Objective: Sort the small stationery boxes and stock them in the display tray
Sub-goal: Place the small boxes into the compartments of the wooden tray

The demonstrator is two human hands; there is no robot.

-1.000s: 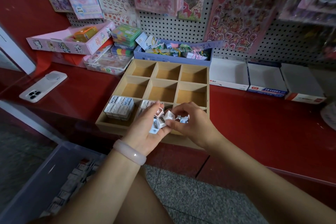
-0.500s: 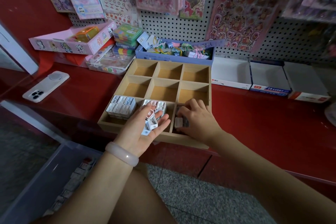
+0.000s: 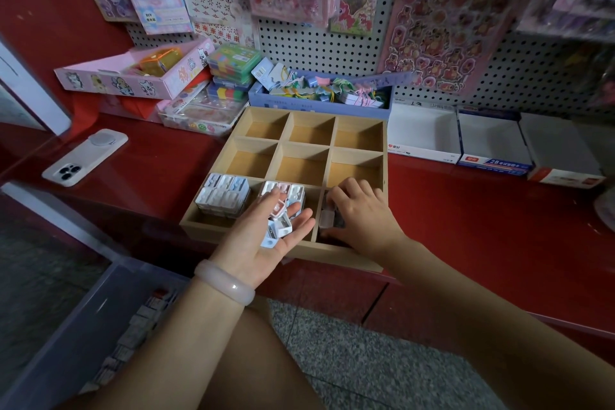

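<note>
Small stationery boxes (image 3: pixel 279 222) are right in the middle of the action: a loose handful of little white, pink and pale-blue plastic cases sits on the upturned palm of the left hand (image 3: pixel 266 236), fingers nearly straight, carrying rather than gripping, held over the front edge of the display tray (image 3: pixel 356 255). The right hand (image 3: pixel 361 215) is down in the front-right compartment, knuckles up and fingers curled over a small translucent box (image 3: pixel 326 217); whether it is pinching that box or just nudging it into place, I cannot tell.

The score so far, as I read it: the front-left compartment holds a tidy packed block of white boxes (image 3: pixel 223 194), the front-middle one has a row (image 3: pixel 285 190) started, and the front-right is only beginning to fill. All six compartments behind stand bare, so most of the stocking looks still to come, with more stock visible in the grey plastic bin (image 3: pixel 76 336) down at the lower left.

The tray is pale unfinished wood, thin dividers making a three-by-three grid, with a cork-toned floor. The boxes are glossy, hard-edged and rounded at the corners. It all sits on a shiny dark-red counter (image 3: pixel 482 216) against a white pegboard (image 3: pixel 332 43) hung with sticker sheets. A white phone (image 3: pixel 85 156) lies face down to the left, open cardboard cartons (image 3: pixel 492 140) to the right, and a pale bangle (image 3: pixel 224 281) rings the left wrist
</note>
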